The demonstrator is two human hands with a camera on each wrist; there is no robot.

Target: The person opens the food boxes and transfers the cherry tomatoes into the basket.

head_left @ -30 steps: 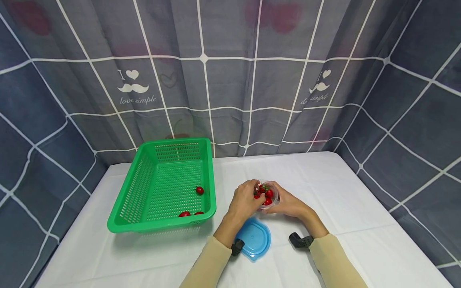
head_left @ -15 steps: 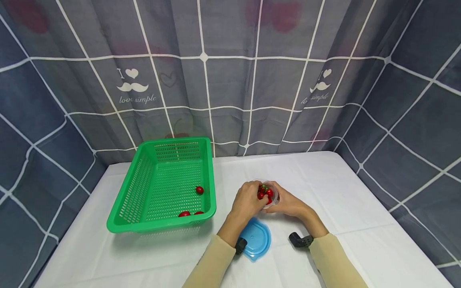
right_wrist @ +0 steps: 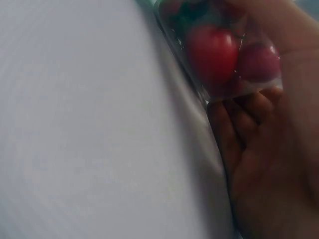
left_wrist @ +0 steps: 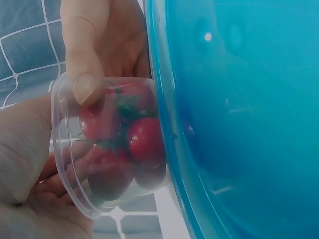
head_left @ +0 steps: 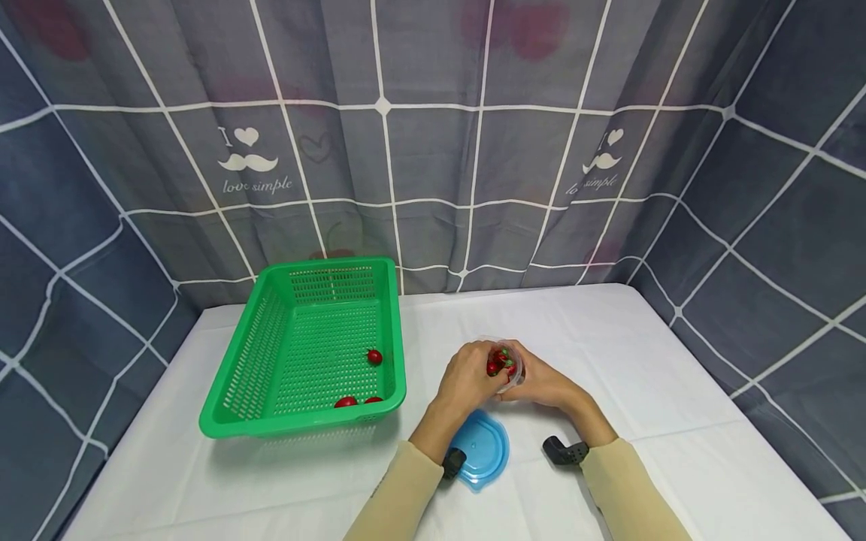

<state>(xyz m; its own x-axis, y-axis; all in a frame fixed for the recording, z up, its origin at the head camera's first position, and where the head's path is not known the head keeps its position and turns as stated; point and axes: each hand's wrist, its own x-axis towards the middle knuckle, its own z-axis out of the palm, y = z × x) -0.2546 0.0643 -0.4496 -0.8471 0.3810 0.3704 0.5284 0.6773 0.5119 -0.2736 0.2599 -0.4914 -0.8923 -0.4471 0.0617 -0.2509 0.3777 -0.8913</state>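
Note:
A clear plastic tub (left_wrist: 59, 124) of cherry tomatoes (head_left: 502, 362) with green stems is held between my two hands. My right hand (head_left: 544, 381) wraps its right side; in the left wrist view that hand's thumb (left_wrist: 85, 87) lies across the tub wall. From the left, my left hand (head_left: 465, 376) grips the rim, its thumb bent over the mouth and covering part of the tomatoes. The right wrist view shows a red tomato (right_wrist: 213, 55) through the wall, with my right fingers (right_wrist: 244, 117) beside the tub.
A blue lid (head_left: 485, 451) lies on the white-covered table (head_left: 575, 323), partly under my left wrist. The green perforated basket (head_left: 399, 338) stands at left with a few tomatoes (head_left: 374, 357) in it. Grey checked curtains (head_left: 433, 165) rise behind and at both sides.
My left hand has shifted slightly right and its fingers have closed in at the tub. The tomatoes inside show less and sit differently. My right hand stays in place.

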